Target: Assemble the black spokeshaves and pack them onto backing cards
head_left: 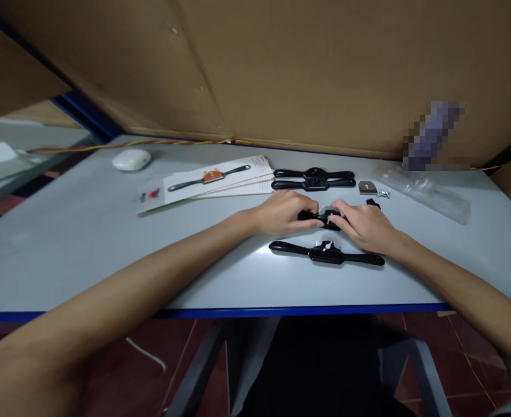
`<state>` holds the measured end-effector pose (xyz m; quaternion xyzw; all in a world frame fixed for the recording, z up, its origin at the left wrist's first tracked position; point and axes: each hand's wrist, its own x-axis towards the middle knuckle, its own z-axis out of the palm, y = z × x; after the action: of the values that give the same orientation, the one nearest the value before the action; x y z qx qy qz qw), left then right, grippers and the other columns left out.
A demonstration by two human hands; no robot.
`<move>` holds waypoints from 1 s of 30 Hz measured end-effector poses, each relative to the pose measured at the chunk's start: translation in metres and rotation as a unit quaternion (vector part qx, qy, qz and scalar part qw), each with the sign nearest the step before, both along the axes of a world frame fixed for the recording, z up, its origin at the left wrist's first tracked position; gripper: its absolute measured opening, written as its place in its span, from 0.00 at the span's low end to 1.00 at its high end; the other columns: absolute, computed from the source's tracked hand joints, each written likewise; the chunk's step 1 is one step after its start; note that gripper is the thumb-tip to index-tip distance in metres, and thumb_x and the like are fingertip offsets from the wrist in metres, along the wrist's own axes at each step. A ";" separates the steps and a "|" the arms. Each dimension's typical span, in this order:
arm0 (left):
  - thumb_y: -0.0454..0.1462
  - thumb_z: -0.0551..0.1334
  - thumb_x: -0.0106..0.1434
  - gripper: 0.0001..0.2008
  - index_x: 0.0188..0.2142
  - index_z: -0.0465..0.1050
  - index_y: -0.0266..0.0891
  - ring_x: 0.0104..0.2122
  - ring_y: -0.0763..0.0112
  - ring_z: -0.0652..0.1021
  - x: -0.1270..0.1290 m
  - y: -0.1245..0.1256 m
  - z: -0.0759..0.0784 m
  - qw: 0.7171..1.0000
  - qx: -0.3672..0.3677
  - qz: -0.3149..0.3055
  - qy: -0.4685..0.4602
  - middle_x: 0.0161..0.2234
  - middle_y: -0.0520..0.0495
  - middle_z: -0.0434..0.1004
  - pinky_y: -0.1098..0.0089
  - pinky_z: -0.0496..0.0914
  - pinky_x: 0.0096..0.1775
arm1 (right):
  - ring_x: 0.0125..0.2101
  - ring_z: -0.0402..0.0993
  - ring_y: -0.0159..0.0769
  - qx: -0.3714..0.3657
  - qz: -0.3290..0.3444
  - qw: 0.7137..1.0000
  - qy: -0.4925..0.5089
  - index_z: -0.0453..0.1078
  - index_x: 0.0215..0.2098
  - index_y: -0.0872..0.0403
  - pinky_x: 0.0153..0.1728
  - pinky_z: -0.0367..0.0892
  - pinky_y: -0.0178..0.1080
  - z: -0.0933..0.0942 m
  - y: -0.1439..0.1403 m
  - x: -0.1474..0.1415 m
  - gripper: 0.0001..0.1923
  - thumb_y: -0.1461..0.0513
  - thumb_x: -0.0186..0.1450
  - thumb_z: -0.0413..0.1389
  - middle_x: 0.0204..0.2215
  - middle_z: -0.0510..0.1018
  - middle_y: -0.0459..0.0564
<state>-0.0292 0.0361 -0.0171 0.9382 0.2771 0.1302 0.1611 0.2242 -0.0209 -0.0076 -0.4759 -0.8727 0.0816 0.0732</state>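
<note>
Spokeshave (324,218), black, at mid tabletop (86,231), held between both hands. Left hand (284,212) closed over its left handle, grip clamped on it; right hand (364,225) closed over the right side, fingers pinching the middle of the tool. Only the centre part visible between the two hands, plus a small black tip past the right hand.

Just nearer the table edge, a second spokeshave (326,253), lying flat and untouched, with a pale part at its centre. Behind the hands, two more spokeshaves (314,178) side by side, parallel. Right of those, a small blade (367,187) and a wing screw (383,193). Farther right, a clear plastic bag (423,190). Left of the pair, leaflets (207,180) showing a picture of the tool. At far left, a white round device (131,159). Cardboard wall (307,69) behind everything.
</note>
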 end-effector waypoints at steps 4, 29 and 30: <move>0.52 0.57 0.75 0.22 0.31 0.72 0.41 0.25 0.69 0.68 0.000 0.000 0.002 1.000 0.014 -0.008 0.012 0.27 0.49 0.76 0.67 0.56 0.30 | 0.36 0.78 0.45 0.046 0.021 0.997 0.057 0.72 0.60 0.55 0.37 0.64 0.44 -0.005 0.001 0.003 0.24 0.50 0.80 0.45 0.40 0.85 0.56; 0.55 0.57 0.74 0.23 0.34 0.75 0.40 0.28 0.66 0.72 0.002 -0.009 -0.004 0.998 0.031 0.050 0.007 0.30 0.46 0.79 0.66 0.57 0.32 | 0.43 0.75 0.47 0.187 0.099 0.971 0.108 0.77 0.49 0.54 0.46 0.71 0.49 -0.015 0.006 0.003 0.14 0.56 0.77 0.53 0.46 0.79 0.59; 0.55 0.57 0.74 0.23 0.34 0.75 0.40 0.28 0.66 0.72 0.002 -0.009 -0.004 0.998 0.030 0.052 0.008 0.30 0.46 0.79 0.66 0.57 0.32 | 0.43 0.75 0.47 0.193 0.100 0.970 0.108 0.77 0.49 0.55 0.45 0.71 0.49 -0.015 0.005 0.003 0.14 0.56 0.77 0.53 0.46 0.79 0.59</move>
<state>-0.0273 0.0271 -0.0208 0.9281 0.3224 0.1387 0.1239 0.2273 -0.0156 -0.0225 -0.3519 -0.9018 -0.0301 0.2490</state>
